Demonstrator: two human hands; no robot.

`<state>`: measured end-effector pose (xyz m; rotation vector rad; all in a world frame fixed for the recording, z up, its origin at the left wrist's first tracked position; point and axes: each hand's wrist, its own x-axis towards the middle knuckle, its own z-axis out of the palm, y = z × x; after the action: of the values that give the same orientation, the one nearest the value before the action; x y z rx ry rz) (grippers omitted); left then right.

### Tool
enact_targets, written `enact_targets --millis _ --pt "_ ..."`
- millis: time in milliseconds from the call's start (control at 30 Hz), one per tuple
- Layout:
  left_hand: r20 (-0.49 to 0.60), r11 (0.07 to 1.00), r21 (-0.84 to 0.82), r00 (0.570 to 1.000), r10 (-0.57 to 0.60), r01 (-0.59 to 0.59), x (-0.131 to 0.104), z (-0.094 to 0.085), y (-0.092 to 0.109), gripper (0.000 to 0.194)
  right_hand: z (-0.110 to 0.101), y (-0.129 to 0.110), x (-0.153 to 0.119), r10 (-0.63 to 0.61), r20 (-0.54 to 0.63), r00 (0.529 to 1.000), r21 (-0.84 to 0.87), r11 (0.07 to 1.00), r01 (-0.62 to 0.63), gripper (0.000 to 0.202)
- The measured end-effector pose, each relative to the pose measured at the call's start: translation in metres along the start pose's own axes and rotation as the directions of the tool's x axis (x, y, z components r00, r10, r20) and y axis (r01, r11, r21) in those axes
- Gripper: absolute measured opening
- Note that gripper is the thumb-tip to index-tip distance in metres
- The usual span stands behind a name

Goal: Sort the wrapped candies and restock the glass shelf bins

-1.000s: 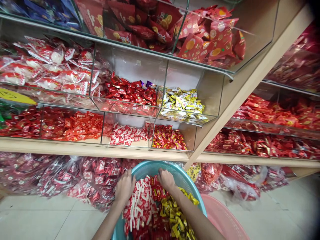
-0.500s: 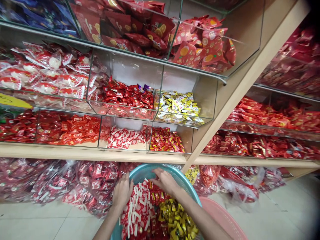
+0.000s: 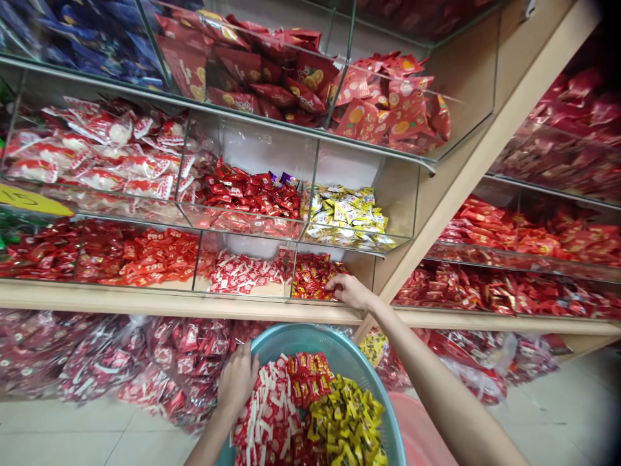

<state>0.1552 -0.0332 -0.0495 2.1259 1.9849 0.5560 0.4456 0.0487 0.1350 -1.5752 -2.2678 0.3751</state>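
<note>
Red-and-yellow candies (image 3: 310, 275): in low shelf compartment (image 3: 363, 266); long axes at mixed angles. Right hand (image 3: 350, 291): fingers bent at candies; cannot tell whether clamped. Left hand (image 3: 238, 377): at teal basin (image 3: 320, 336)'s left rim, finger closure unclear.

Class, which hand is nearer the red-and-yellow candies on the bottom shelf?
Right. The right hand is at the right side of the red-and-yellow candies; the left hand is lower left, by the rim of the teal basket.

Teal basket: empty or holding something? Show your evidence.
Holding something: red-and-white sweets, red sweets and yellow sweets lie inside the basket.
</note>
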Motion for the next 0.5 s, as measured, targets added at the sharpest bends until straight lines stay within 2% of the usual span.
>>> enact_targets --millis 133,233,367,500 --pt "-0.011 1.0 -0.003 1.0 0.001 -0.001 0.001 0.001 0.0 0.044 0.007 0.017 0.006 0.06 0.129 0.99 0.064 0.996 -0.068 0.032" --pt "-0.02 1.0 -0.009 1.0 -0.005 0.004 0.001 0.002 0.0 0.042 0.01 0.023 0.012 0.069 0.173 0.983 0.008 0.997 -0.072 0.029" --pt "-0.011 1.0 -0.002 1.0 -0.004 0.004 0.0 -0.001 0.001 0.041 0.012 0.026 0.018 0.069 0.17 0.983 -0.108 0.993 -0.051 0.024" --pt "0.003 1.0 0.026 1.0 0.002 -0.002 0.0 -0.004 0.002 0.042 0.001 0.02 0.014 0.02 0.159 0.987 -0.128 0.992 0.001 0.017"
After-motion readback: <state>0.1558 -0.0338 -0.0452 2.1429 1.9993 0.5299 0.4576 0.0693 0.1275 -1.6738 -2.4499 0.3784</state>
